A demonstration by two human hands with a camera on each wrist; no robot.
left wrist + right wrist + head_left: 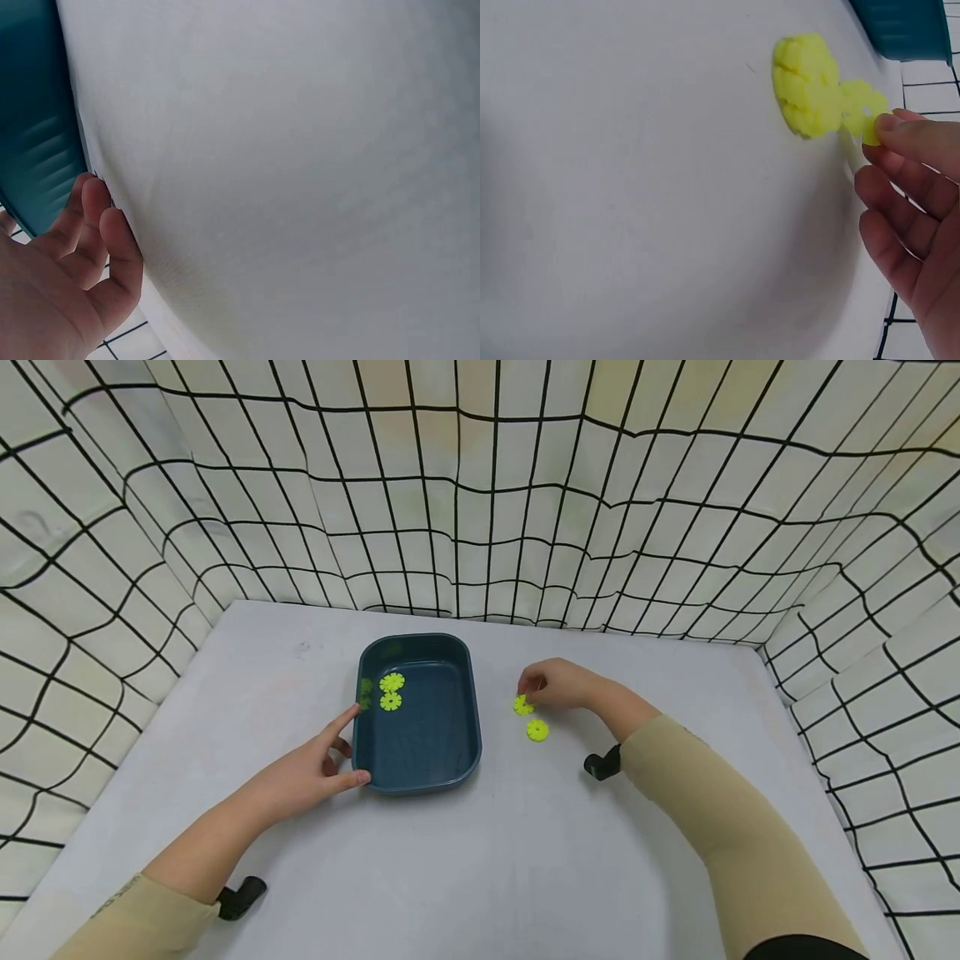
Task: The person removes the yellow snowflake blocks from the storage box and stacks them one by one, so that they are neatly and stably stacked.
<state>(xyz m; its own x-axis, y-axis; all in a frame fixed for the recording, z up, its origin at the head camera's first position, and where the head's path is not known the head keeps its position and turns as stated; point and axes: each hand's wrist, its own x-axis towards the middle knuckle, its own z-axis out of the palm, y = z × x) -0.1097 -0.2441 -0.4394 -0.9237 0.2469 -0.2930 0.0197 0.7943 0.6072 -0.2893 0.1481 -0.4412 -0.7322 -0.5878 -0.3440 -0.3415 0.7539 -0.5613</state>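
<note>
A dark teal tray (pixel 427 752) lies on the white table, with several bright yellow notched plastic discs (pixel 391 702) inside it at the left. My left hand (pixel 311 768) touches its left side, index fingertip at the rim and thumb at the near left corner. The other left fingers (pixel 120 240) bend loosely beside the tray wall. Right of the tray, my right hand (pixel 562 683) pinches a yellow notched disc (pixel 859 101) between thumb and index finger, just over the tabletop. Close by lies another yellow notched disc (pixel 537 730), flat on the table.
Black netting (pixel 495 493) over white sheeting walls off the back and both sides of the white table (pixel 480 877). Small black devices (pixel 602 765) stick out from both wrists.
</note>
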